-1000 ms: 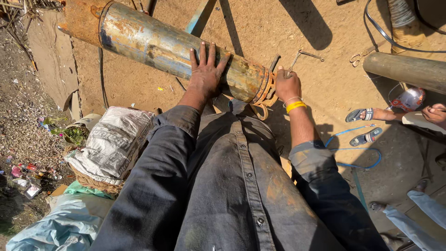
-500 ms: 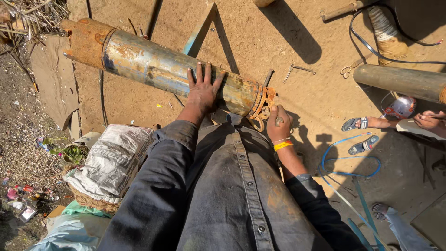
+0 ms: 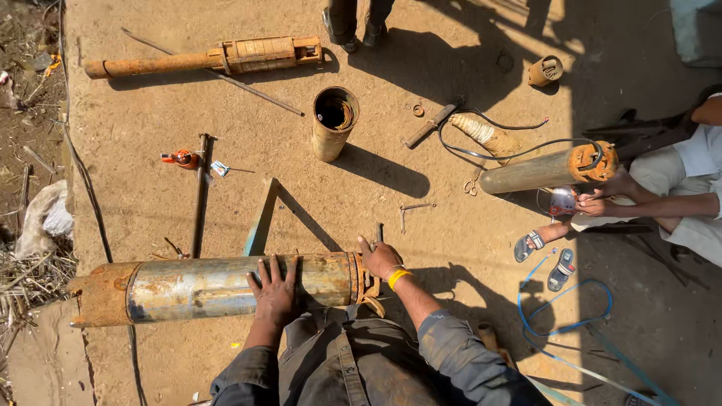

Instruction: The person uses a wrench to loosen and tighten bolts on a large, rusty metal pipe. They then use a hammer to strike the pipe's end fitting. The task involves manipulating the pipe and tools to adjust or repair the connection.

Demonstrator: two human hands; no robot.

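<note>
A long metal cylinder (image 3: 195, 287), grey in the middle with rusty ends, lies across the sandy ground in front of me. My left hand (image 3: 274, 292) presses flat on its top, fingers spread, holding nothing. My right hand (image 3: 380, 259), with a yellow band on the wrist, sits at the cylinder's rusty right-hand flange (image 3: 359, 277). Its fingers curl around a thin dark tool (image 3: 378, 230) that sticks out past them. My dark sleeves and jacket fill the bottom of the view.
At right a seated person (image 3: 677, 199) handles a second cylinder (image 3: 538, 171) with black cable. An upright casing with copper windings (image 3: 333, 120) stands ahead. A long rusty shaft (image 3: 203, 59), a steel rod (image 3: 199, 195), a wrench (image 3: 416, 207), sandals (image 3: 547, 259) and blue strapping (image 3: 564, 319) lie around.
The view has lifted, showing much more ground ahead. My left hand stays on the cylinder. My right hand has come back up from below the flange to its end.
</note>
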